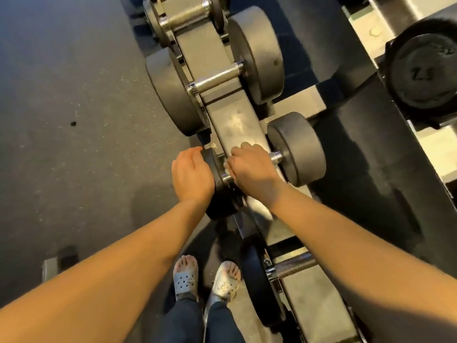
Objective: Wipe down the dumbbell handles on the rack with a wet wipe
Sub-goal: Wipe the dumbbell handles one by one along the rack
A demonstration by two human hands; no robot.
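One rack (235, 125): slants up the view, with open floor (74, 95) along its left edge and a second rack (346, 78) close on its right.
Four dumbbells (257, 55): lie across it in a row; the third from the top is under the hands.
Right hand (252, 169): curled round that one's handle (277, 157), over the wet wipe (226, 165).
Left hand (191, 174): rests on its left head, fingers loosely bent, gripping nothing.
Wet wipe: one — a white corner showing.
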